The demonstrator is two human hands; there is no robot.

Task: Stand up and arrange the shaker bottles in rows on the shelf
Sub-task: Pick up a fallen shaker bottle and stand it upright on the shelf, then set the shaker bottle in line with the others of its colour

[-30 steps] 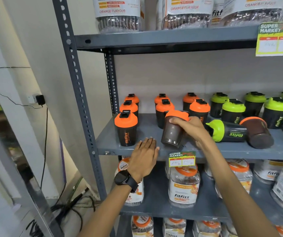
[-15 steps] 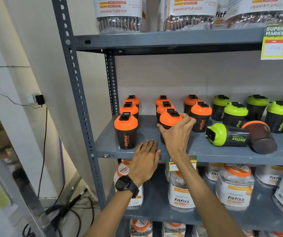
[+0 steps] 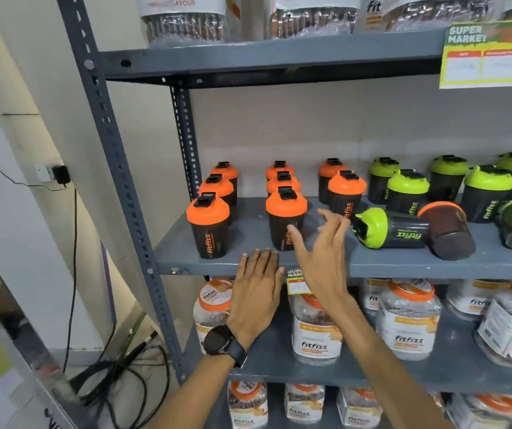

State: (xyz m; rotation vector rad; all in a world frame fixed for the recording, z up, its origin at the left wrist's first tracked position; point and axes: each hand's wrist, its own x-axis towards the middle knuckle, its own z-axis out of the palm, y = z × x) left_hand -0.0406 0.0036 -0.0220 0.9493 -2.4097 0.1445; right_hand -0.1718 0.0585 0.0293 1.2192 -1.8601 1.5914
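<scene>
Orange-lidded shaker bottles stand upright in rows on the grey shelf (image 3: 248, 263); the front one of the middle row (image 3: 285, 221) stands free. A green-lidded bottle (image 3: 387, 232) lies on its side to the right, and an orange-lidded one (image 3: 448, 230) lies beside it, base toward me. More green-lidded bottles (image 3: 407, 190) stand behind. My right hand (image 3: 319, 255) hovers open, just right of the middle front bottle, holding nothing. My left hand (image 3: 256, 289), with a black watch on its wrist, rests flat with fingertips on the shelf's front edge.
A yellow price tag (image 3: 298, 281) hangs on the shelf edge between my hands. Jars (image 3: 316, 329) fill the shelf below and packs sit on the one above. The steel upright (image 3: 115, 168) bounds the left side, with cables (image 3: 118, 373) on the floor beyond.
My right hand set the orange-lidded bottle upright at the front of the middle row, let go of it and drew back to the right. The left hand stayed on the shelf edge.
</scene>
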